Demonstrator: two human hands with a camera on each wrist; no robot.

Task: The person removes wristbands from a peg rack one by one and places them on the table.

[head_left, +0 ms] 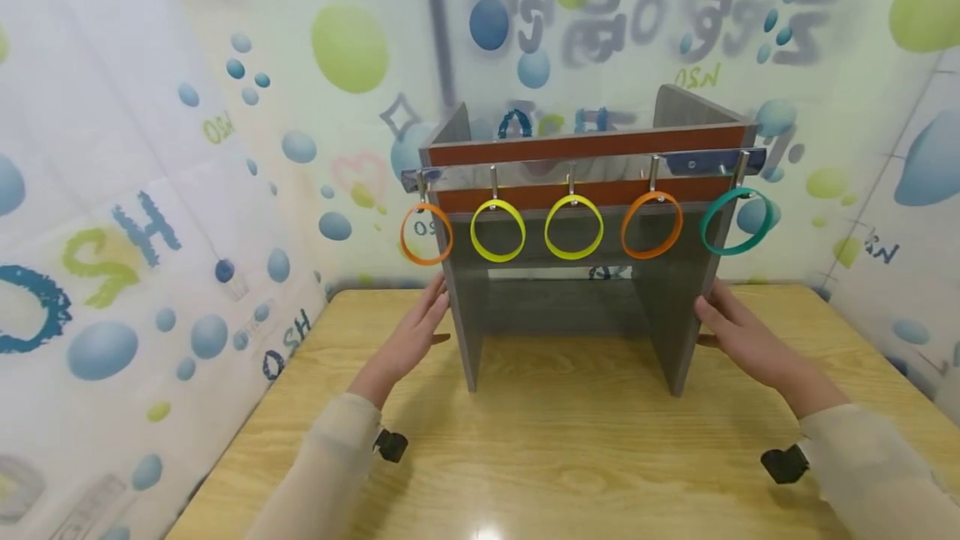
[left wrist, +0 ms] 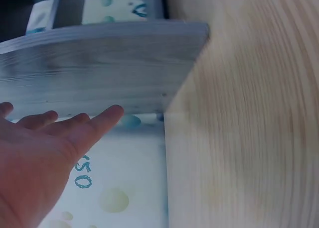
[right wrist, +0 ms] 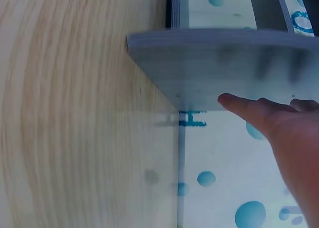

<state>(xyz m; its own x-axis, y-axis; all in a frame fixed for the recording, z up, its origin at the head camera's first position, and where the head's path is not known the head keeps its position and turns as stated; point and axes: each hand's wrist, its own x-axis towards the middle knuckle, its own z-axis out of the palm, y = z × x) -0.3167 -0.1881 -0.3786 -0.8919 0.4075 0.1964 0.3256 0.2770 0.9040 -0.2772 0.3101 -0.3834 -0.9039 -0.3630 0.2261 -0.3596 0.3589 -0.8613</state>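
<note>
A grey wooden rack (head_left: 467,315) stands upright on the table between my two hands. Along its red-brown front strip (head_left: 585,144) runs a metal hook rail (head_left: 536,176). Rings hang from its hooks: an orange ring (head_left: 405,247), two yellow rings (head_left: 474,244), another orange ring (head_left: 625,242) and a teal ring (head_left: 705,233). My left hand (head_left: 411,338) is at the outer face of the left side panel, its fingers extended along the grey board (left wrist: 99,63) in the left wrist view. Opposite it, my right hand (head_left: 742,340) has straight fingers at the right panel (right wrist: 214,68).
The wood-grain table (head_left: 555,457) extends in front of the rack and to both sides. Behind it rises a wall covering (head_left: 352,148) printed with blue and green dots and letters. A small black device (head_left: 392,445) sits at the left wrist, another (head_left: 784,463) at the right.
</note>
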